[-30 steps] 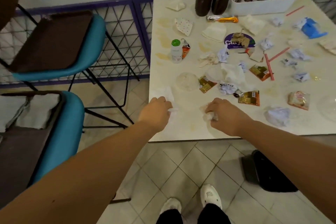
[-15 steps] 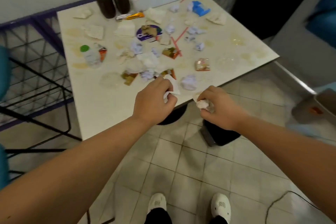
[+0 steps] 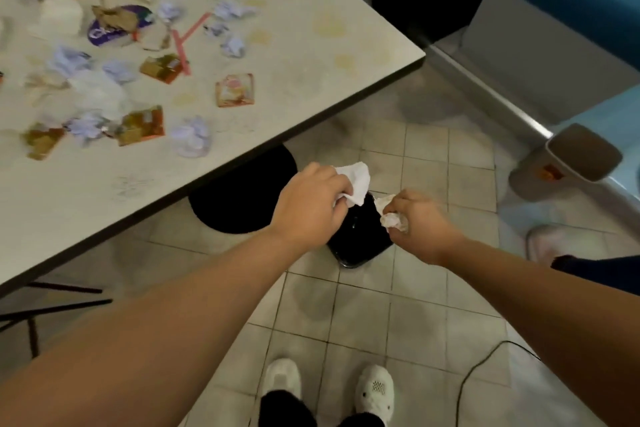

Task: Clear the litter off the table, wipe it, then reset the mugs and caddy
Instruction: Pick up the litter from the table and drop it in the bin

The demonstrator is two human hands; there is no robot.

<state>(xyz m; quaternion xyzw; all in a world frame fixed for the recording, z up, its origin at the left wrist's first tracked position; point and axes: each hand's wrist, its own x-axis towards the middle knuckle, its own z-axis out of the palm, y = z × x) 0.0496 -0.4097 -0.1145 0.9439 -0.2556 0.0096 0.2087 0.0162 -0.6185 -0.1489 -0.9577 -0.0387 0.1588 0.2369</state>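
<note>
we're still clearing litter: above the black bin (image 3: 360, 239) our left hand (image 3: 308, 208) grips a white napkin (image 3: 355, 182), our right hand (image 3: 420, 224) a crumpled tissue (image 3: 393, 218); next we likely let both go.

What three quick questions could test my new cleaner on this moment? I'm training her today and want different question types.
1. True or false: both hands hold litter over the black bin.
2. What does the left hand grip? A) a mug B) a white tissue C) a straw
3. Fill in: the right hand pinches a crumpled ____.

Key: 1 true. 2 B. 3 tissue. Much litter, such as the wrapper and the paper ball, is on the table, so clearing is unfinished.
</note>
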